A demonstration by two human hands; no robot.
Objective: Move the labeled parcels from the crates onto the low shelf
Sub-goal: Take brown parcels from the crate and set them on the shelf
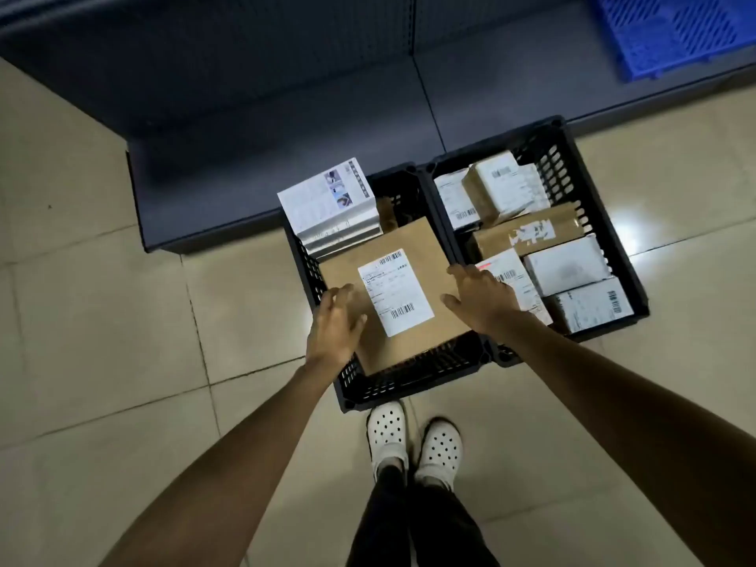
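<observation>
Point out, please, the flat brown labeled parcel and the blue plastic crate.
Flat brown labeled parcel (409, 244): head view, bare cardboard above its label.
Blue plastic crate (671, 30): head view, its slotted side.
</observation>
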